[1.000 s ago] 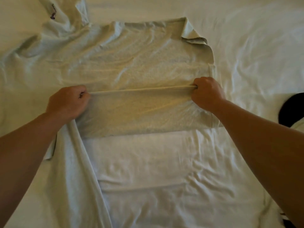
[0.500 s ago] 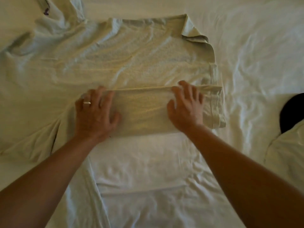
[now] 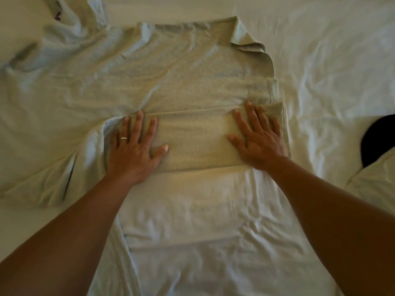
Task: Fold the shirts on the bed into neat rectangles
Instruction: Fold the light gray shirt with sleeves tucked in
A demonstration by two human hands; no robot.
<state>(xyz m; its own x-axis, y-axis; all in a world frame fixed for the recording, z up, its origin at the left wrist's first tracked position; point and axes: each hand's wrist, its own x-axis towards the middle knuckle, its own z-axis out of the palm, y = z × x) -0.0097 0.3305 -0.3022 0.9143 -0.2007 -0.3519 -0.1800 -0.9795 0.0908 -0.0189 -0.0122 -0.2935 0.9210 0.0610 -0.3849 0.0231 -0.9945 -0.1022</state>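
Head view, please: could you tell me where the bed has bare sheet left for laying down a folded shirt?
Bare sheet lies right of the grey shirt, above the dark object. More lies between the forearms, below the folded band. The left side is crowded with spread shirt, and the left hand and right hand press the band.

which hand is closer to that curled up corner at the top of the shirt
Right. The right hand lies flat on the folded band below the curled corner, near the shirt's right edge. The left hand presses the band's other end, farther off to the left.
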